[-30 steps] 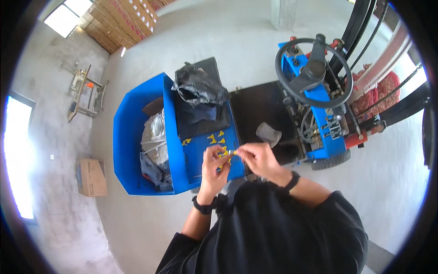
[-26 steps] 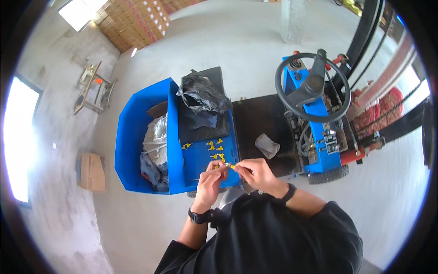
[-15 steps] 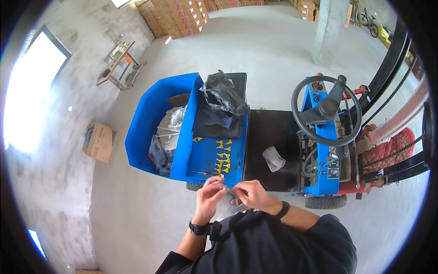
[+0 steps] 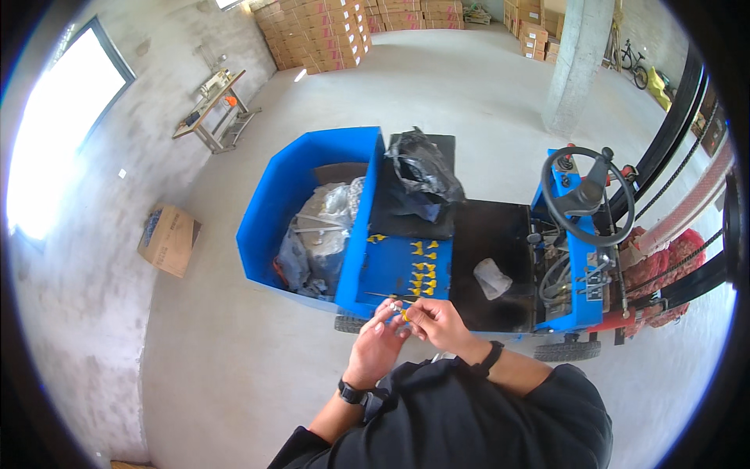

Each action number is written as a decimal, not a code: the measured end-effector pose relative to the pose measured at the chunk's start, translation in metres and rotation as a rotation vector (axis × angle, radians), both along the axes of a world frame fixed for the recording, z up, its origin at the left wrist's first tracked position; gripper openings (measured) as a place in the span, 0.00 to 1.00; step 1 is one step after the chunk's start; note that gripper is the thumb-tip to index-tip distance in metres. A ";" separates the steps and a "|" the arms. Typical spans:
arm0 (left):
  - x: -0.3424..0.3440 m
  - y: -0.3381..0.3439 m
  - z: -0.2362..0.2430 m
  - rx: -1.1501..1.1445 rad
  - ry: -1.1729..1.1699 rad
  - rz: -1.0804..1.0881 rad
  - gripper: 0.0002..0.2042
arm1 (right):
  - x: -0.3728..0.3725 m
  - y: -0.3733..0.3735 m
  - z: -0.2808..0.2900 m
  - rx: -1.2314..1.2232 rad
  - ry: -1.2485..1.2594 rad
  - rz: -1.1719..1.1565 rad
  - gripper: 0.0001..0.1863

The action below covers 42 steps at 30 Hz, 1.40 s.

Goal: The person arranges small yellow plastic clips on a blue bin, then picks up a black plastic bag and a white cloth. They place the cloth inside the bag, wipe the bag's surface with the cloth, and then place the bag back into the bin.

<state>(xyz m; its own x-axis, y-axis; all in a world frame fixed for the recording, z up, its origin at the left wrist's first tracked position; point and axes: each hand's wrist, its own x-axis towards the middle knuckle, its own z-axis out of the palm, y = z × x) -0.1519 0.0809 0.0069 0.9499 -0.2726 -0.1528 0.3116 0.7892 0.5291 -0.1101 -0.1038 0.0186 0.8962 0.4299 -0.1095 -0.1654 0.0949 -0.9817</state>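
Note:
My left hand [image 4: 376, 349] and my right hand [image 4: 445, 325] meet at the near edge of a blue vehicle deck [image 4: 383, 270]. Between thumb and finger, my right hand pinches a small yellow piece [image 4: 405, 315]. Fingertips of my left hand close on a small silvery part [image 4: 394, 307] at its end; whether the two are joined is too small to tell. Just beyond my fingers lies a thin-shafted tool [image 4: 383, 295], perhaps a screwdriver, partly hidden. Several similar yellow pieces [image 4: 424, 275] lie in rows on the deck, and another yellow piece [image 4: 376, 238] sits apart by the black seat pad.
A blue bin [image 4: 262, 211] with plastic bags stands left. A black bag [image 4: 426, 168] lies on the seat pad [image 4: 383, 211]. Right are a black floor plate [image 4: 488, 230] with a pale crumpled cloth [image 4: 492, 279], and a steering wheel [image 4: 552, 187]. A cardboard box [image 4: 173, 240] stands by the wall.
The view has shifted, so the vehicle appears farther right. My hands have moved slightly, and the yellow piece between them shows more clearly. The left fingers have straightened somewhat toward it.

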 end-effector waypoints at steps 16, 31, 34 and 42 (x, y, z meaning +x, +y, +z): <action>0.024 0.186 0.085 2.114 -1.127 -0.049 0.17 | 0.011 0.158 0.037 -0.713 -0.742 -0.047 0.04; 0.120 0.095 0.101 1.020 -0.361 0.013 0.22 | 0.138 0.089 0.052 -0.595 -1.615 -0.320 0.18; 0.150 0.080 0.098 0.632 -0.189 -0.062 0.26 | 0.165 0.072 0.049 -0.599 -1.619 -0.365 0.14; 0.198 0.051 0.041 0.796 -0.618 0.001 0.28 | 0.193 0.037 0.033 0.571 0.353 0.141 0.17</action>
<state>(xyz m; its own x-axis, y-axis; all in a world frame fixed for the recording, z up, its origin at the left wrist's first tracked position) 0.0464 0.1316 0.0483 0.9242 -0.3052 0.2295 -0.1964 0.1356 0.9711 0.0834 -0.0664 0.0512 0.7798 0.6170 -0.1060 -0.5149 0.5358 -0.6691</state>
